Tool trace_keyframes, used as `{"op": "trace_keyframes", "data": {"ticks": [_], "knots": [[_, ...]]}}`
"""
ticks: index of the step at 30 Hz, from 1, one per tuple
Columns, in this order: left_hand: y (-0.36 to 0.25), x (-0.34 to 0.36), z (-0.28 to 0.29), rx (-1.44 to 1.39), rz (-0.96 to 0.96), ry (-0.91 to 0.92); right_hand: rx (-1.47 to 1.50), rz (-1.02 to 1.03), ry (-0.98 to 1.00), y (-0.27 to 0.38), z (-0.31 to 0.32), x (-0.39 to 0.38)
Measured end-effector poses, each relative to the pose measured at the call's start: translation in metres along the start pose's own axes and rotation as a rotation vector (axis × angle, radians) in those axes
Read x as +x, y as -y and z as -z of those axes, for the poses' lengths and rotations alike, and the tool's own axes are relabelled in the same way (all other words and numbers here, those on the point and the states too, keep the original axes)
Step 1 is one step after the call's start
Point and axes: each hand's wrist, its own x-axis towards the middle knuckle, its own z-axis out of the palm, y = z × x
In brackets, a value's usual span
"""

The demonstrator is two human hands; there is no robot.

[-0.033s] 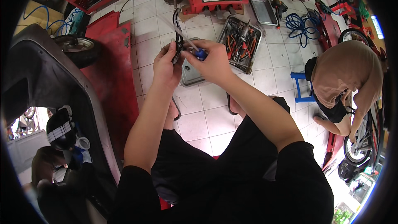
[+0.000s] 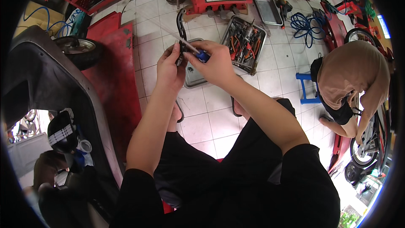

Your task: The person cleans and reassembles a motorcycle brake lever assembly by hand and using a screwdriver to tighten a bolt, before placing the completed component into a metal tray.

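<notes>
My left hand point(image 2: 169, 69) is closed round the lower end of a long, slightly curved black part point(image 2: 182, 27), which stands up away from me. My right hand point(image 2: 218, 61) grips a screwdriver by its blue handle point(image 2: 203, 56). The pale shaft crosses the black part and points up to the left, its far end blurred. Fingers hide where the two hands meet at the part's lower end. Below them, a shallow metal tray point(image 2: 196, 78) with a small dark piece point(image 2: 190, 69) lies on the tiled floor.
A tray of pliers and other hand tools point(image 2: 247, 44) is just right of my hands. Beyond it lie another metal tray point(image 2: 268, 10) and a coiled blue hose point(image 2: 307, 27). A red platform point(image 2: 112, 71) runs along my left. At right, another person point(image 2: 352, 76) bends beside a motorcycle.
The screwdriver's shaft has swung so that its far end lies further left. My hands and the black part have barely shifted.
</notes>
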Motion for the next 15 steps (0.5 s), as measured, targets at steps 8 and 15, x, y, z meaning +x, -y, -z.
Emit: {"op": "trace_keyframes", "data": {"ticks": [8, 15], "knots": [[0.012, -0.009, -0.003, 0.091, -0.015, 0.001, -0.146, 0.172, -0.051, -0.014, 0.000, -0.007], [0.015, -0.009, -0.006, 0.106, -0.105, 0.073, -0.294, 0.371, -0.066, -0.021, -0.001, -0.011]]}}
